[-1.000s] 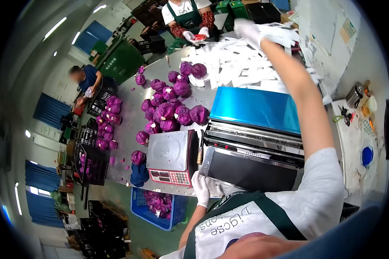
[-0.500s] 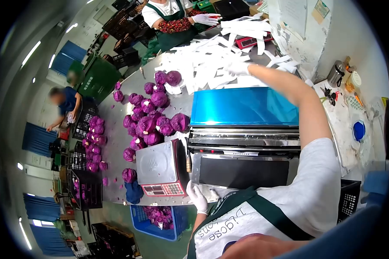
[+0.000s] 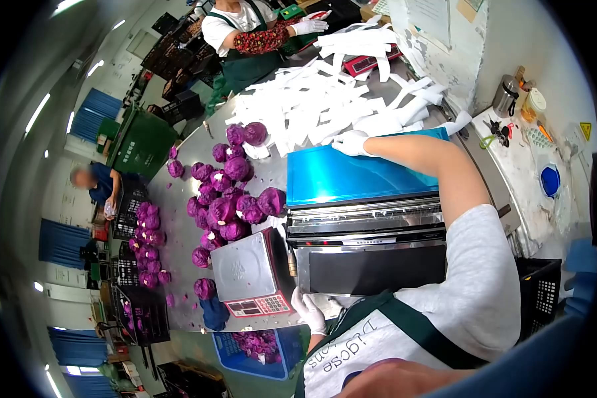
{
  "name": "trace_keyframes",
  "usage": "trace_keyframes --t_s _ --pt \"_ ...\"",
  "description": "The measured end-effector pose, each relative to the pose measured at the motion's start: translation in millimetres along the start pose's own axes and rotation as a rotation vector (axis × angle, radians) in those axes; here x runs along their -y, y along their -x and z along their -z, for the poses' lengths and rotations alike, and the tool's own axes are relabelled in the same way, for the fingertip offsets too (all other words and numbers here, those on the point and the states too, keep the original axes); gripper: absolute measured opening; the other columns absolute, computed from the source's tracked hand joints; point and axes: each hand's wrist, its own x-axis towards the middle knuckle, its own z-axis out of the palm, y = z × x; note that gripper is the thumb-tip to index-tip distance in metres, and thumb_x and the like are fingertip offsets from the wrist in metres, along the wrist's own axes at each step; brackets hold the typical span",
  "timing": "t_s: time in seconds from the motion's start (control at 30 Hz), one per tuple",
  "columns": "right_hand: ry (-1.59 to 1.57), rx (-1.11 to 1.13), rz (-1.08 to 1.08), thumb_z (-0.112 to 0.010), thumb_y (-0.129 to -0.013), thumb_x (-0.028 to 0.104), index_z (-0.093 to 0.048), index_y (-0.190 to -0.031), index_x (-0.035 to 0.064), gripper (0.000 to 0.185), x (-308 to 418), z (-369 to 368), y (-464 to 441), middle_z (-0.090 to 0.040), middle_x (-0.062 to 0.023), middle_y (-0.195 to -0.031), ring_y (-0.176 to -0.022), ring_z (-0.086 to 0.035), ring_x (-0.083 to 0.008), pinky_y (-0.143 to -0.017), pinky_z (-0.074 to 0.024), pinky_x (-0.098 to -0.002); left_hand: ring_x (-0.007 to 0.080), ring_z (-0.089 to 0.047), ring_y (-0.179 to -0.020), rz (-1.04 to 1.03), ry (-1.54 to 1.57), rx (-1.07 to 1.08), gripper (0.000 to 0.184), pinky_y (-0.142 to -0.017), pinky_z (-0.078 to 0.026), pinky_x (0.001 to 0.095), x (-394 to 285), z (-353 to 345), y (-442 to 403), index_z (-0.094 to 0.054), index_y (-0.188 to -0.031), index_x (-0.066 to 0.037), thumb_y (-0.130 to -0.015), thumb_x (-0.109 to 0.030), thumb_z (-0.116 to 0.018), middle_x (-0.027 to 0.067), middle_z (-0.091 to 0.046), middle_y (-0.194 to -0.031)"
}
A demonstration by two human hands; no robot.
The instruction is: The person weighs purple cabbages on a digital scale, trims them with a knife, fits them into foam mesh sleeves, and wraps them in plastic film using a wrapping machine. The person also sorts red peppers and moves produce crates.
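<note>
Black crate: purple bits inside. Blue crate, below counter: purple leaves. Left hand loose, beside scale. Right hand on blue cover near white strips (grip: can't tell).

Metal worktable: surface layout.
Purple cabbages lie clustered left of centre; a second group lines the left edge. Scale and blue-topped machine stand along the front. White strips lie loosely heaped behind the machine.
</note>
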Motion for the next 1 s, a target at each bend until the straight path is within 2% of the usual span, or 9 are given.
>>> trace_keyframes --t_s 0.1,0.23,0.4,0.5,0.77,1.0 --pt "0.08 0.018 -0.009 -0.034 -0.097 0.053 -0.052 -0.138 0.0305 0.05 -11.4 -12.3 -23.2 -0.054 -0.0103 -0.138 -0.126 -0.051 -0.0311 -0.107 -0.0371 -0.0385 0.0261 -0.05 -0.118 0.059 0.188 0.003 0.036 -0.104 -0.04 0.0364 -0.1 -3.6 -1.5 -0.045 -0.135 0.0 -0.102 -0.015 -0.045 0.0155 -0.043 -0.13" --pt "0.08 0.048 0.053 -0.032 -0.097 0.057 -0.047 -0.142 0.0312 0.053 10.9 9.2 15.8 -0.053 -0.0087 -0.14 -0.128 -0.05 -0.03 -0.108 -0.0362 -0.0388 0.0252 -0.05 -0.118 0.06 0.146 0.005 0.036 -0.103 -0.04 0.0361 1.4 -0.5 -1.9 -0.045 -0.135 -0.001 -0.102 -0.016 -0.045 0.0149 -0.044 -0.129" --pt "0.145 0.102 0.06 -0.032 -0.096 0.059 -0.04 -0.146 0.0325 0.057 12.4 9.2 7.7 -0.047 -0.0071 -0.145 -0.132 -0.046 -0.0298 -0.11 -0.0338 -0.0414 0.0264 -0.049 -0.121 0.11 0.143 -0.015 0.039 -0.104 -0.039 0.0361 6.2 5.6 1.6 -0.044 -0.135 0.001 -0.103 -0.02 -0.045 0.0161 -0.045 -0.131" --pt "0.178 0.11 0.03 -0.031 -0.096 0.059 -0.039 -0.146 0.0328 0.057 14.4 9.0 5.3 -0.046 -0.0066 -0.147 -0.133 -0.044 -0.0298 -0.111 -0.033 -0.0423 0.0288 -0.047 -0.124 0.121 0.008 -0.051 0.04 -0.107 -0.036 0.0382 -3.8 16.1 5.7 -0.046 -0.134 0.003 -0.102 -0.021 -0.044 0.0183 -0.047 -0.134" --pt "0.173 0.095 0.02 -0.028 -0.096 0.061 -0.039 -0.146 0.032 0.059 13.0 7.3 8.8 -0.045 -0.007 -0.147 -0.133 -0.044 -0.0308 -0.111 -0.0329 -0.0435 0.0286 -0.049 -0.121 0.264 0.156 -0.125 0.041 -0.106 -0.036 0.0365 44.8 30.2 35.8 -0.048 -0.133 0.004 -0.103 -0.024 -0.043 0.0189 -0.051 -0.132" --pt "0.175 0.057 0.0 -0.029 -0.095 0.064 -0.049 -0.141 0.0215 0.066 9.8 0.0 2.7 -0.05 -0.0105 -0.143 -0.131 -0.046 -0.0313 -0.11 -0.0339 -0.0423 0.0265 -0.051 -0.118 0.356 0.229 -0.104 0.044 -0.102 -0.04 0.0362 50.9 31.1 50.8 -0.046 -0.135 0.002 -0.103 -0.029 -0.043 0.016 -0.05 -0.133"
